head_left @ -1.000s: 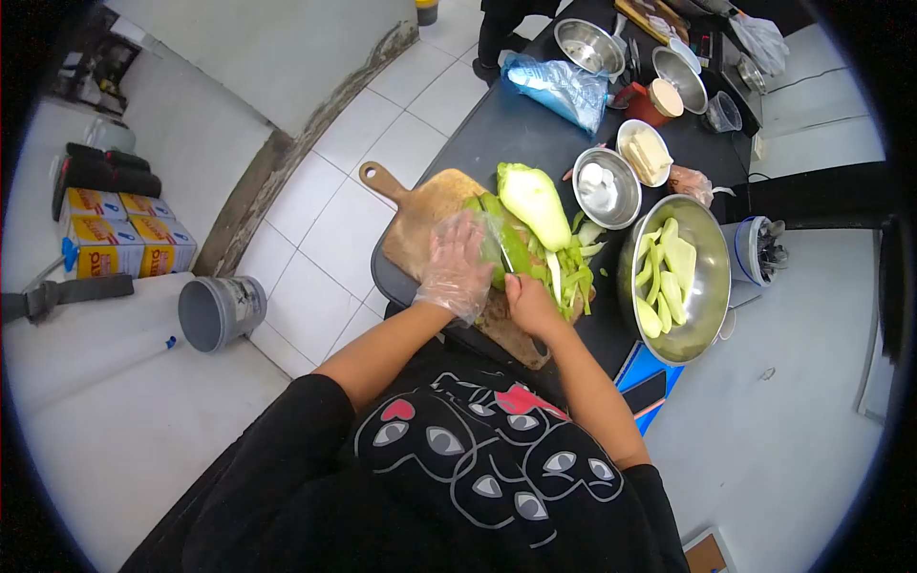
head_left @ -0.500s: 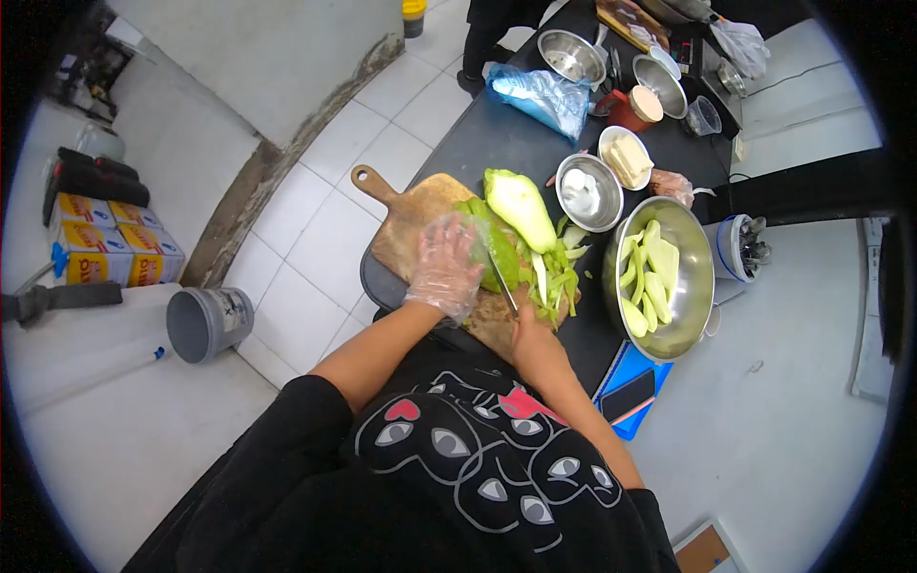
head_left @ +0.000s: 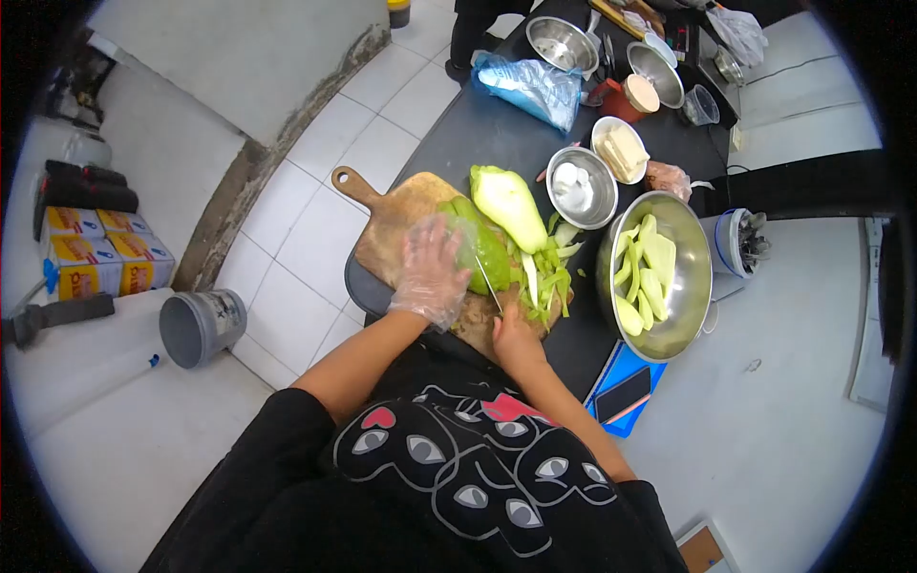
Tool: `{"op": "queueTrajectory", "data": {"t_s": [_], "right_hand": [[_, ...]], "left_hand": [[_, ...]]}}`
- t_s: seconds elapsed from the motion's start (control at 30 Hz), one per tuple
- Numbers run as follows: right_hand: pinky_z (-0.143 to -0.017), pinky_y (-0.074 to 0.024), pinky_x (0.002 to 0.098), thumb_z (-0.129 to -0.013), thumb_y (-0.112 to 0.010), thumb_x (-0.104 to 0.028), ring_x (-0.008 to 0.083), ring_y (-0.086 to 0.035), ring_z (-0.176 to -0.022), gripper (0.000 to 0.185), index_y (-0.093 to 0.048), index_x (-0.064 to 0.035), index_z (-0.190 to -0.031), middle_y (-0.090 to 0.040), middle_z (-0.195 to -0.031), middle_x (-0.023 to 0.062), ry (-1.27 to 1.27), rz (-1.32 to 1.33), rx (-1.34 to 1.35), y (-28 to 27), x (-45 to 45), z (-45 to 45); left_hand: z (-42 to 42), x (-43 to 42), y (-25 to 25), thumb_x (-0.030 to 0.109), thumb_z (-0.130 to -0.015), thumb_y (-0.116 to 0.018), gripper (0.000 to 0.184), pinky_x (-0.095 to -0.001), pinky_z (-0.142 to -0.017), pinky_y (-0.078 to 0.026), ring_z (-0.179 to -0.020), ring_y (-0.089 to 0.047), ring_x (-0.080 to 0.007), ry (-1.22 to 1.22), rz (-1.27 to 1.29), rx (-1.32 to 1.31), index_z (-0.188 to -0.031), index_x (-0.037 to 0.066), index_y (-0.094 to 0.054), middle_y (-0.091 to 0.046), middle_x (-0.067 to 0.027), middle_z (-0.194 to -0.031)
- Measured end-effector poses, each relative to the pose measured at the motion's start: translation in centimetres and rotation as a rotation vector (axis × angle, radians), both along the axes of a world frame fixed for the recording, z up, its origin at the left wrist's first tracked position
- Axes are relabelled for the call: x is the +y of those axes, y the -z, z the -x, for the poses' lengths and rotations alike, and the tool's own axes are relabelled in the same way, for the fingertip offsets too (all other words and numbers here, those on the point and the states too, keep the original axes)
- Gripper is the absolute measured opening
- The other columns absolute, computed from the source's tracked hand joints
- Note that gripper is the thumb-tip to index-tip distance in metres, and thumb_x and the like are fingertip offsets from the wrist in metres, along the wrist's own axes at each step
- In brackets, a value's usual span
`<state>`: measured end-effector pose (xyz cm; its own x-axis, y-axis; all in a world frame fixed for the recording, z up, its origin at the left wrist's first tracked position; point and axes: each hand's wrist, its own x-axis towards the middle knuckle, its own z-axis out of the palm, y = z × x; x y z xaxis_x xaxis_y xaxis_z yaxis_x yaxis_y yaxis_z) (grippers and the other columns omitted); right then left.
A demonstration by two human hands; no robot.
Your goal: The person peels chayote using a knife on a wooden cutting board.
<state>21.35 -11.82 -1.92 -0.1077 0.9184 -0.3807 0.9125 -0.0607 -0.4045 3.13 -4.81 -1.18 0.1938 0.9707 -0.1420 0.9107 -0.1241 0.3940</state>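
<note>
My left hand (head_left: 432,265), in a clear plastic glove, is pressed round a green, gourd-like vegetable (head_left: 490,260) on the wooden cutting board (head_left: 382,250). The knife (head_left: 487,280) is gripped in my right hand (head_left: 517,334), its blade along the vegetable's right side. A larger, pale, peeled vegetable (head_left: 509,207) lies at the far side of the board. Strips of green peel (head_left: 543,286) are heaped to the right of the knife. Farther right, peeled pale pieces (head_left: 650,272) sit in a large steel bowl (head_left: 695,306).
Behind are a small steel bowl (head_left: 604,196) with white items, a bowl of yellowish blocks (head_left: 621,153), a blue plastic bag (head_left: 530,88) and a red cup (head_left: 626,103). A phone (head_left: 623,394) lies near the table's right edge. A person's dark-clothed leg (head_left: 470,38) shows beyond.
The knife blade now shows edge-on and thinner against the vegetable. My right hand has shifted slightly, while my left keeps its hold. The whole view has moved a little.
</note>
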Motion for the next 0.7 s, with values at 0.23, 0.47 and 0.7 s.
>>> {"op": "queueTrajectory", "data": {"t_s": [0.23,0.47,0.7], "right_hand": [[-0.068,-0.0454,0.0544,-0.091,-0.048,-0.027,0.0467,-0.058,-0.076,0.029,-0.045,-0.0007,-0.102,-0.060,-0.083,0.0286,0.031,0.036,0.124,0.1,1.2,-1.9],[-0.074,-0.0436,0.0536,-0.092,-0.046,-0.027,0.0478,-0.057,-0.083,0.028,-0.048,-0.0010,-0.104,-0.060,-0.087,0.0301,0.117,0.094,0.303,-1.9,0.0,-3.2],[-0.054,-0.0496,0.0391,-0.091,-0.048,-0.024,0.0254,-0.062,-0.050,0.028,-0.052,0.0012,-0.103,-0.062,-0.070,0.0202,0.139,0.223,0.310,-5.5,-0.4,-4.2]], "left_hand": [[0.0,-0.3,0.0,0.030,-0.085,-0.054,0.066,-0.0520,-0.110,-0.015,-0.136,-0.018,-0.0357,0.004,-0.112,-0.008,-0.139,0.003,-0.028,-0.021,-0.0199,-0.146],[4.0,0.4,3.7,0.009,-0.081,-0.054,0.053,-0.0371,-0.107,-0.029,-0.126,-0.039,-0.0336,-0.260,-0.199,-0.509,-0.132,0.000,-0.039,-0.043,-0.0212,-0.132],[4.6,5.4,-0.2,0.011,-0.080,-0.055,0.032,-0.0384,-0.105,-0.032,-0.120,-0.045,-0.0297,0.584,-0.211,-0.244,-0.110,0.003,-0.057,-0.055,-0.0148,-0.118]]}}
